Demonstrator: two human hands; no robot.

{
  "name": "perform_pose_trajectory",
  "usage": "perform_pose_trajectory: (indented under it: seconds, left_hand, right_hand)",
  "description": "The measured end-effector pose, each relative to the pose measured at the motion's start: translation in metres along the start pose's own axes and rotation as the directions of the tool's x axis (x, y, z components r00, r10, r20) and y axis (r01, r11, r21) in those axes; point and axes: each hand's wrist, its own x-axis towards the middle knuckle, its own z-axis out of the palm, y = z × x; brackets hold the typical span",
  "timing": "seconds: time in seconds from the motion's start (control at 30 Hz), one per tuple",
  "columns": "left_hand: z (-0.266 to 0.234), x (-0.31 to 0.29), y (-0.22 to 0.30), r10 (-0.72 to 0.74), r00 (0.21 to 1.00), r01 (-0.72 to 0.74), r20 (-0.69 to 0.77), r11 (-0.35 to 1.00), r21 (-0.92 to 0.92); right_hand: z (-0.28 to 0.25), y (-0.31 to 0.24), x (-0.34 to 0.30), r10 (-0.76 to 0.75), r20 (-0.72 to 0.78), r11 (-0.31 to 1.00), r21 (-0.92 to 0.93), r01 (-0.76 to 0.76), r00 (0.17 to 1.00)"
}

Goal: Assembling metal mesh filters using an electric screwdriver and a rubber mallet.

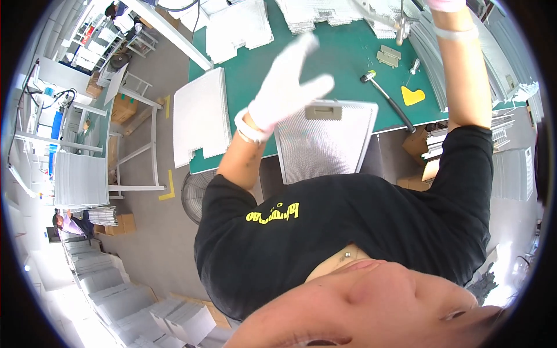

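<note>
My left hand (287, 87), in a white glove, is raised over the green table with thumb and fingers spread apart and nothing in it. It is close to the upper left corner of a framed metal mesh filter panel (325, 142), which juts over the table's near edge toward my body. A grey-beige latch piece (324, 112) is set in the panel's far side. My right arm reaches to the far right, where the right hand (447, 4) is cut off by the picture's top edge. Only a pinkish-white part of it shows; its fingers are hidden.
On the green table (342, 61) lie a black-handled hammer (389, 100), a yellow scraper (412, 95) and beige latch pieces (389, 56). White panels (200, 119) are piled at left; more stacks stand at the back and right. A floor fan (192, 197) is below.
</note>
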Motion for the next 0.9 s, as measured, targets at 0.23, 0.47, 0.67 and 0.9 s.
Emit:
perform_pose_trajectory:
  seconds: [0.23,0.47,0.67,0.9]
  left_hand:
    - [-0.038,0.122,0.068,0.021,0.759,-0.341,-0.651,0.864,-0.37]
    - [-0.036,0.111,0.089,-0.368,0.914,0.406,-0.174,0.843,0.352]
    - [-0.017,0.098,0.018,0.028,0.901,-0.183,-0.432,0.929,-0.322]
    - [-0.02,0.033,-0.091,0.029,0.977,-0.107,-0.211,0.924,-0.367]
  right_hand:
    - [0.055,0.017,-0.07,0.293,-0.185,0.908,0.361,-0.212,0.938]
    - [0.045,0.011,-0.086,0.316,-0.175,0.833,0.521,-0.184,0.933]
    - [0.051,0.022,-0.081,0.326,-0.175,0.864,0.454,-0.217,0.929]
    - [0.044,0.02,-0.056,0.279,-0.117,0.827,0.534,-0.177,0.953]
